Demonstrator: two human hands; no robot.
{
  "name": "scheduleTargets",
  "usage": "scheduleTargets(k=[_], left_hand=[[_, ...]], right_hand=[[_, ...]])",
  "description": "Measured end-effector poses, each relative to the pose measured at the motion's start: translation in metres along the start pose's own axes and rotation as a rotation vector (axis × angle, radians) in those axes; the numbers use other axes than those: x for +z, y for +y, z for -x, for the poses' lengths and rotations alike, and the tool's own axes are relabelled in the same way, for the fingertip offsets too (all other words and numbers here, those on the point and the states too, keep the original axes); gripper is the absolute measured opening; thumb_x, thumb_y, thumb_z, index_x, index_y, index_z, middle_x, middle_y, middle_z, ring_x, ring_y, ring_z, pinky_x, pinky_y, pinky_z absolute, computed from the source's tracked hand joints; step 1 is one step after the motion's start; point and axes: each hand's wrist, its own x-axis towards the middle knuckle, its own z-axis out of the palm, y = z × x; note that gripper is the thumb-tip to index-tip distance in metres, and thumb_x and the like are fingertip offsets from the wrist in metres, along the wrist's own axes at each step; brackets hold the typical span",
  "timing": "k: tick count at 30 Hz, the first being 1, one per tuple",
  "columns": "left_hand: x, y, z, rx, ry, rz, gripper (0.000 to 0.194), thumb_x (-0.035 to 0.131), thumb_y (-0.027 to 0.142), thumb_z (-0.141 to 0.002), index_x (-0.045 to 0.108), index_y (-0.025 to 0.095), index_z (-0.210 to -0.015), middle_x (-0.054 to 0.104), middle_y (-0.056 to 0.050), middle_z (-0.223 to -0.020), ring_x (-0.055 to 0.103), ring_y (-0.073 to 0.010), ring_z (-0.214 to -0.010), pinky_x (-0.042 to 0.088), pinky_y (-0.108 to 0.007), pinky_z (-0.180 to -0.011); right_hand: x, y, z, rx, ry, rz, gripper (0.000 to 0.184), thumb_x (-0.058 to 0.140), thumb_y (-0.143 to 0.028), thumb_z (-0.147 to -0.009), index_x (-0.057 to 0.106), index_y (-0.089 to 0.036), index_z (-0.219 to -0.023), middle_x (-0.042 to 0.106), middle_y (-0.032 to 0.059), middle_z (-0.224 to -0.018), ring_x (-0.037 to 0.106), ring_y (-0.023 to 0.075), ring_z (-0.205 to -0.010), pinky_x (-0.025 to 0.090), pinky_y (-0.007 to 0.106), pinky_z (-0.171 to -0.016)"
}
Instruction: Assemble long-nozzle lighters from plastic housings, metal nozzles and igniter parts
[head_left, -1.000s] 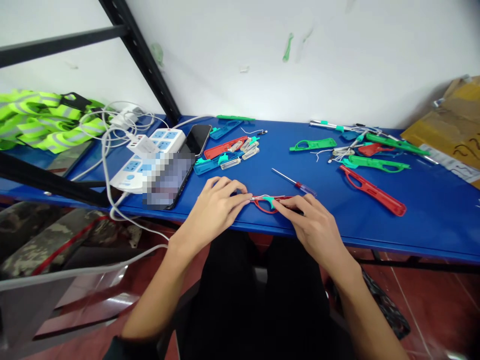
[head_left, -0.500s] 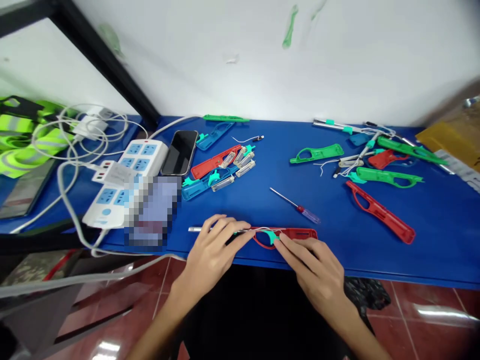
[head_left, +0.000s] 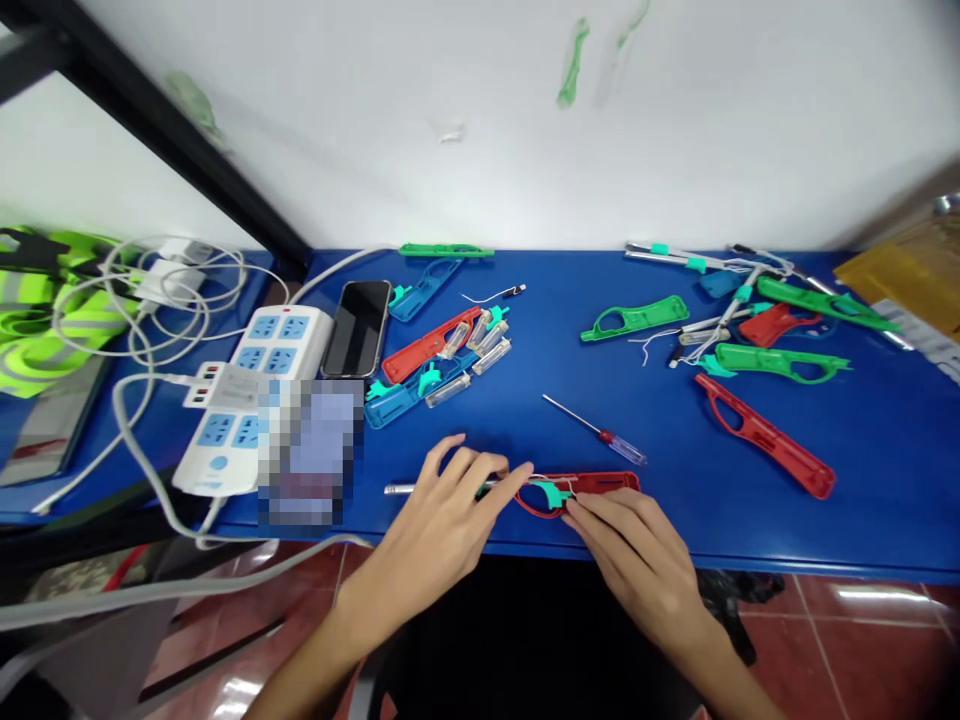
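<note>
An opened red lighter casing (head_left: 604,482) lies along the front edge of the blue table, with its inside facing up. The lighter's silver metal tube (head_left: 397,490) sticks out to the left, from beneath my left hand (head_left: 442,530). My left fingers are bent over the tube, thumb and index finger by the thin white wire (head_left: 541,478). At the finger loop sits a teal trigger (head_left: 553,494). My right hand (head_left: 641,550) has its fingertips together on the casing just right of that trigger; its fingers partly hide what they grip.
A screwdriver (head_left: 619,446) lies just beyond the casing. Blue and red casings with clear fuel tanks (head_left: 491,356) are grouped at centre left. Green and red casings (head_left: 765,435) and metal tubes lie right. A phone (head_left: 358,328) and a cabled power strip (head_left: 225,440) are left.
The view has shifted, so the table sits slightly lower in the picture. My left index finger has lifted a little off the wire and tube. My right hand stays at the trigger.
</note>
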Motion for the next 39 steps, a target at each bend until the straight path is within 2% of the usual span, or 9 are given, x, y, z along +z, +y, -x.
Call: scheduleTargets(k=[4, 8, 12, 14, 19, 24, 28, 34, 39], left_hand=[[-0.003, -0.004, -0.006, 0.063, -0.034, -0.072, 0.058, 0.050, -0.004, -0.098, 0.061, 0.021, -0.150, 0.069, -0.011, -0.126, 0.066, -0.0281, -0.119, 0.044, -0.060, -0.121], [-0.007, -0.008, -0.011, 0.128, -0.074, -0.129, 0.053, 0.049, 0.001, -0.104, 0.059, 0.020, -0.152, 0.067, -0.011, -0.127, 0.065, -0.0296, -0.121, 0.045, -0.056, -0.117], [-0.008, -0.013, -0.016, 0.162, -0.109, -0.087, 0.045, 0.045, 0.009, -0.111, 0.058, 0.022, -0.152, 0.065, -0.011, -0.128, 0.063, -0.0287, -0.123, 0.044, -0.051, -0.112], [-0.007, -0.015, -0.017, 0.155, -0.108, -0.052, 0.046, 0.043, 0.009, -0.112, 0.058, 0.025, -0.153, 0.065, -0.011, -0.130, 0.063, -0.0273, -0.124, 0.043, -0.049, -0.112], [-0.009, -0.013, -0.022, 0.162, -0.102, -0.071, 0.044, 0.043, 0.010, -0.112, 0.063, 0.025, -0.148, 0.065, -0.010, -0.127, 0.064, -0.0258, -0.113, 0.043, -0.046, -0.106], [-0.017, -0.010, -0.034, 0.224, -0.111, -0.171, 0.034, 0.050, 0.018, -0.112, 0.073, 0.023, -0.138, 0.069, -0.009, -0.120, 0.063, -0.0265, -0.106, 0.042, -0.045, -0.102], [-0.010, -0.016, -0.035, 0.247, -0.035, -0.109, 0.034, 0.048, 0.032, -0.117, 0.077, 0.025, -0.133, 0.071, -0.008, -0.118, 0.064, -0.0248, -0.106, 0.043, -0.044, -0.101], [0.019, -0.021, -0.019, 0.212, 0.134, -0.119, 0.042, 0.053, 0.046, -0.115, 0.071, 0.023, -0.144, 0.071, -0.012, -0.128, 0.065, -0.0280, -0.118, 0.046, -0.046, -0.106], [0.036, -0.025, -0.014, 0.202, 0.254, -0.052, 0.034, 0.060, 0.043, -0.112, 0.076, 0.023, -0.135, 0.076, -0.009, -0.121, 0.069, -0.0249, -0.108, 0.047, -0.047, -0.108]], right_hand=[[0.001, -0.001, -0.004, -0.018, 0.012, 0.025, 0.046, 0.066, 0.006, -0.099, 0.073, -0.018, -0.137, 0.081, 0.0107, -0.116, 0.072, 0.0253, -0.101, 0.064, 0.043, -0.087], [0.006, 0.000, -0.005, 0.025, 0.013, 0.036, 0.047, 0.064, -0.001, -0.105, 0.067, -0.023, -0.146, 0.078, 0.0096, -0.113, 0.073, 0.0242, -0.101, 0.063, 0.040, -0.091], [0.011, 0.002, -0.008, 0.066, -0.001, 0.084, 0.063, 0.062, -0.020, -0.112, 0.042, -0.028, -0.171, 0.075, 0.0122, -0.125, 0.074, 0.0277, -0.113, 0.062, 0.045, -0.103], [0.012, 0.004, -0.009, 0.077, -0.017, 0.094, 0.064, 0.057, -0.024, -0.114, 0.037, -0.031, -0.174, 0.073, 0.0123, -0.126, 0.074, 0.0281, -0.114, 0.063, 0.046, -0.102], [0.011, 0.008, -0.012, 0.099, -0.109, 0.083, 0.046, 0.053, -0.023, -0.114, 0.059, -0.030, -0.159, 0.069, 0.0126, -0.123, 0.071, 0.0284, -0.112, 0.064, 0.049, -0.100], [0.011, 0.010, -0.014, 0.136, -0.116, 0.051, 0.037, 0.053, -0.026, -0.114, 0.070, -0.027, -0.147, 0.068, 0.0135, -0.120, 0.070, 0.0295, -0.112, 0.062, 0.050, -0.102], [0.011, 0.011, -0.015, 0.136, -0.108, 0.033, 0.035, 0.052, -0.028, -0.115, 0.072, -0.024, -0.142, 0.068, 0.0143, -0.120, 0.069, 0.0292, -0.111, 0.062, 0.049, -0.102], [0.015, 0.015, -0.011, 0.100, -0.078, 0.025, 0.038, 0.049, -0.029, -0.117, 0.071, -0.027, -0.147, 0.068, 0.0130, -0.116, 0.067, 0.0278, -0.108, 0.061, 0.050, -0.098], [0.019, 0.016, -0.008, 0.090, -0.027, 0.018, 0.037, 0.051, -0.028, -0.116, 0.071, -0.029, -0.147, 0.069, 0.0124, -0.116, 0.068, 0.0271, -0.107, 0.061, 0.049, -0.098]])
